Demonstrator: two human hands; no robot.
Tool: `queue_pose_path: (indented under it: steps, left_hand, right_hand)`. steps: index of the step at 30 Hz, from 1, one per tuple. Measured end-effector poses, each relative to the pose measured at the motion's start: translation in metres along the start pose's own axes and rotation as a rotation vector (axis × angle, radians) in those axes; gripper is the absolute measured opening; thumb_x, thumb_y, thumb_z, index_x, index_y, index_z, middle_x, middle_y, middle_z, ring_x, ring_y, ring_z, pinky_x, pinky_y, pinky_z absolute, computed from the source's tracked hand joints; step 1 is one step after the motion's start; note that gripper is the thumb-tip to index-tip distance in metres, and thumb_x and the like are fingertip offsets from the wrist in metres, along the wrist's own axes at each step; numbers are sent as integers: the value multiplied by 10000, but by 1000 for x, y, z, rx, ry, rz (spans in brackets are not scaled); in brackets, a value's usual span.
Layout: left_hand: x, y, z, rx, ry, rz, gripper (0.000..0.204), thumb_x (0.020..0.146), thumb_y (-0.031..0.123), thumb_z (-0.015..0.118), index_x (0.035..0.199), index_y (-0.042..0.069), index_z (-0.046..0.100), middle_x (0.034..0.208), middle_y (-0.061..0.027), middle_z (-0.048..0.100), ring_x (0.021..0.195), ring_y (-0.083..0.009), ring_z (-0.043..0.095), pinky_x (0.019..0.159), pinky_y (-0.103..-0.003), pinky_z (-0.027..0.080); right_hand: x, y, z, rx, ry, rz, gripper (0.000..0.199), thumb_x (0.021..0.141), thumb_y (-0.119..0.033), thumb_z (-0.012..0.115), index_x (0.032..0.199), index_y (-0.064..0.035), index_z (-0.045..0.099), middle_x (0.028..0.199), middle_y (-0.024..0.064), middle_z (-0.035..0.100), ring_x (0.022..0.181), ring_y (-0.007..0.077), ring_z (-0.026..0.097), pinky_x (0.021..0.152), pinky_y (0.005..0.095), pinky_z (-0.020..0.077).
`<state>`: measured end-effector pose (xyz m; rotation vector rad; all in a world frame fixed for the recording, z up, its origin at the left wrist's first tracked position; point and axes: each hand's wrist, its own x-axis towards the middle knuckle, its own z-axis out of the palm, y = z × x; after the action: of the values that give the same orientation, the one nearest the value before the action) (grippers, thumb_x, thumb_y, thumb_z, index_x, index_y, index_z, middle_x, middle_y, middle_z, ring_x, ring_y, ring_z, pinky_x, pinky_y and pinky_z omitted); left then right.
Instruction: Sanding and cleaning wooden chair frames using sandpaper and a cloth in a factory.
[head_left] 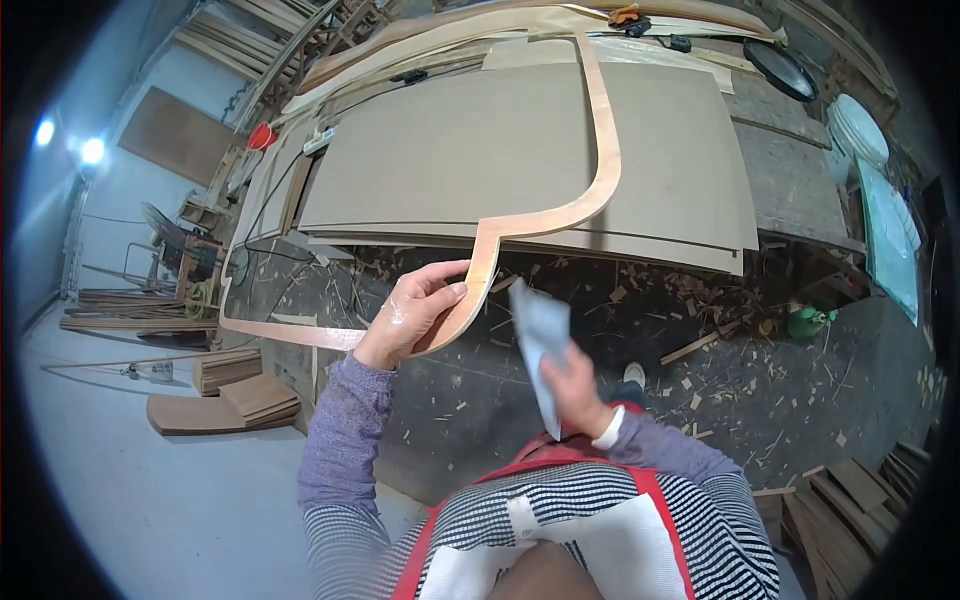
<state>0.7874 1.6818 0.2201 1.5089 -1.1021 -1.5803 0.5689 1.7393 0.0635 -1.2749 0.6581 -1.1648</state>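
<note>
A thin, curved wooden strip (600, 150), pale orange-brown and shaped like a long frame with rounded bends, is gripped at its lower bend by the fingers (440, 290) of the left hand (415, 315), which are closed around its edge. From the fingers the strip runs up and away over the boards (520, 150) and out to the left over the floor (600, 370). One folded grey sheet (540, 345), likely sandpaper, is pinched in the right hand (575, 390), just right of the left fingers; its fingers are closed on the sheet. One strip and one sheet are seen. Beyond the fingers a stack of large grey-brown boards is laid on a low surface. The dark floor below is strewn with wood chips. A cluttered workshop is shown, with timber piled at the left and right.
</note>
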Motion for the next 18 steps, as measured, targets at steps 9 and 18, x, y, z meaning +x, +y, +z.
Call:
queue_pose_path:
  steps: [9, 18]
  left_hand:
    - [7, -17, 3, 81, 96, 48, 350, 956, 76, 601, 1296, -4, 574, 950, -41, 672, 805, -69, 619, 715, -225, 522]
    - [15, -34, 1, 142, 49, 40, 352, 950, 73, 607, 1291, -7, 571, 966, -50, 676, 815, -72, 624, 730, -216, 519]
  right_hand:
    - [37, -28, 46, 933, 135, 417, 361, 961, -114, 519, 1306, -11, 495, 1244, 115, 579, 1063, 175, 592, 961, 313, 463]
    - [35, 0, 7, 319, 287, 134, 383, 943, -66, 523, 1320, -1, 518, 1238, 120, 592, 1149, 196, 555, 967, 333, 434]
